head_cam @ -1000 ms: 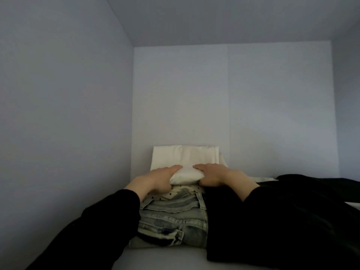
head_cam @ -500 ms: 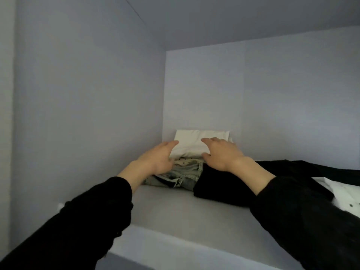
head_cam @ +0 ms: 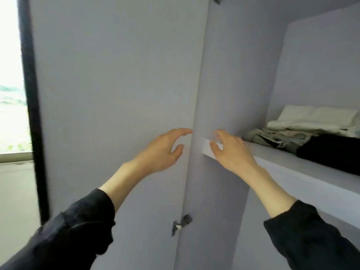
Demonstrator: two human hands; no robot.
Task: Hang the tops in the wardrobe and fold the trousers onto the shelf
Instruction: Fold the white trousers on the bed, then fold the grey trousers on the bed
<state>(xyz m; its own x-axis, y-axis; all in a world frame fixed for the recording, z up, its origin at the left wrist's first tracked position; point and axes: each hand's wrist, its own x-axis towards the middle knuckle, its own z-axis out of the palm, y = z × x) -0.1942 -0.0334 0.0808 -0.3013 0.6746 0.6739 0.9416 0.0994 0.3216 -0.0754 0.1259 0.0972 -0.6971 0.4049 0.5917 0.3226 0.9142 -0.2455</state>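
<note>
On the wardrobe shelf [head_cam: 288, 168] at the right lies a stack of folded clothes: white folded trousers [head_cam: 315, 119] on top of pale blue jeans [head_cam: 276, 138], with a black folded garment [head_cam: 331, 152] beside them. My left hand [head_cam: 165, 151] hovers in mid-air in front of the open wardrobe door [head_cam: 116, 94], fingers relaxed and empty. My right hand [head_cam: 231, 151] is in front of the shelf's left front corner, fingers loosely spread, holding nothing. Both hands are well left of the stack.
The wardrobe's left side panel [head_cam: 233, 75] stands between door and shelf. A metal hinge [head_cam: 181, 225] sits low on the door. A dark window frame [head_cam: 33, 114] and bright window are at far left.
Both hands have let go of the white trousers and drawn back out of the shelf. The view has swung left, so the stack now lies at the right.
</note>
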